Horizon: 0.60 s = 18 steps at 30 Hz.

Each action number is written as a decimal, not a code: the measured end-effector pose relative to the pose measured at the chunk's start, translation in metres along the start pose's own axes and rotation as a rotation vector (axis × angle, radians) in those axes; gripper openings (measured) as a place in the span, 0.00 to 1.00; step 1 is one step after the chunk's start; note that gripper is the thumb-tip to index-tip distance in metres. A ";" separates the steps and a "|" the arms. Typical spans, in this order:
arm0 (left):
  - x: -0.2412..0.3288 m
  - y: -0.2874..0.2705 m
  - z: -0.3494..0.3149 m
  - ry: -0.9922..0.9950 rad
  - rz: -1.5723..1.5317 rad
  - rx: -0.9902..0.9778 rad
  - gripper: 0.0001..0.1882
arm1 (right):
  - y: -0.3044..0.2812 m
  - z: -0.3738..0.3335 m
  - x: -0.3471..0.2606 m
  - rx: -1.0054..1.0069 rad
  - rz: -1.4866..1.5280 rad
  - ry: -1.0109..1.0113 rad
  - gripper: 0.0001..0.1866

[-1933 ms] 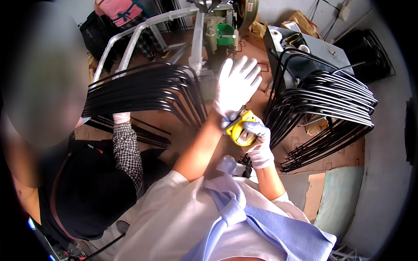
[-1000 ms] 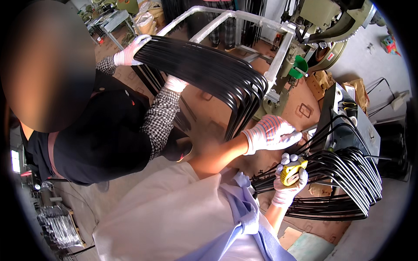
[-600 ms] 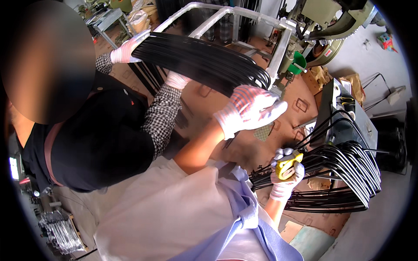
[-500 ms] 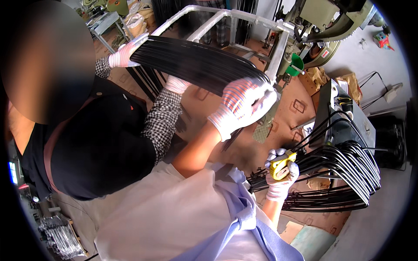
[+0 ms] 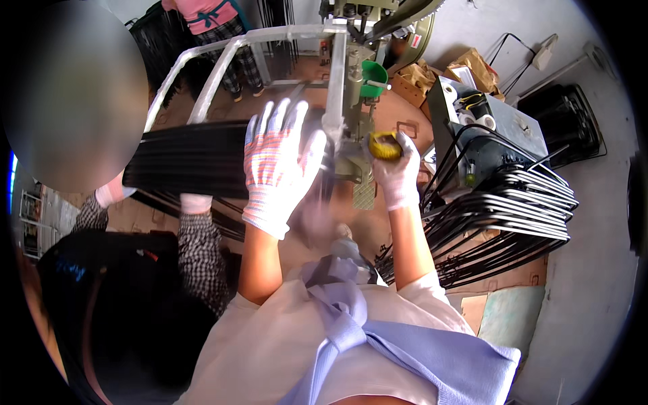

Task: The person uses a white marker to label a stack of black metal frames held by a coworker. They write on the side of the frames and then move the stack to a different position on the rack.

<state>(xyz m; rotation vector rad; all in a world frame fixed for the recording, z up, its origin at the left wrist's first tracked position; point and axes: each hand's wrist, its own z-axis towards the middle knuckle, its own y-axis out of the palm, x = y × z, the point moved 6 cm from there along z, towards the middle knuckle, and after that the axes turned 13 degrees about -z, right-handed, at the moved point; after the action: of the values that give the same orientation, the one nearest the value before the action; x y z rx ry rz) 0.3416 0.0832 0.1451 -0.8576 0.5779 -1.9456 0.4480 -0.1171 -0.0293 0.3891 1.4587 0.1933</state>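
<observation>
My left hand, in a white glove with red and blue stripes, lies flat with stretched fingers over the right part of a bundle of long black rods. The bundle rests across a pale metal frame. At its left end, a co-worker's gloved hand is at the rods; their other wrist goes under the bundle. My right hand, also gloved, is closed round a roll of yellow tape, to the right of the frame. Blur hides the rods' right ends.
On my right, many bent black tubes hang by a grey metal cabinet with tape rolls on it. A green machine with a green cup stands ahead. Another person stands beyond the frame. The co-worker in black is close on my left.
My view has turned right. My left hand has gone from gripping the bundle's right end to lying flat on it. My right hand has risen toward the frame with the tape.
</observation>
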 end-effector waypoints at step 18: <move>-0.015 0.099 0.009 -0.259 0.182 -0.463 0.26 | -0.006 0.326 0.069 0.257 -0.952 0.036 0.17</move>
<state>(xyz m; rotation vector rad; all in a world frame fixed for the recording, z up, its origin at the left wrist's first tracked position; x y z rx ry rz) 0.4081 0.0486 0.0781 -1.2737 0.9330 -1.5252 0.7774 -0.1430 -0.0749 -0.1340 1.5621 -0.7563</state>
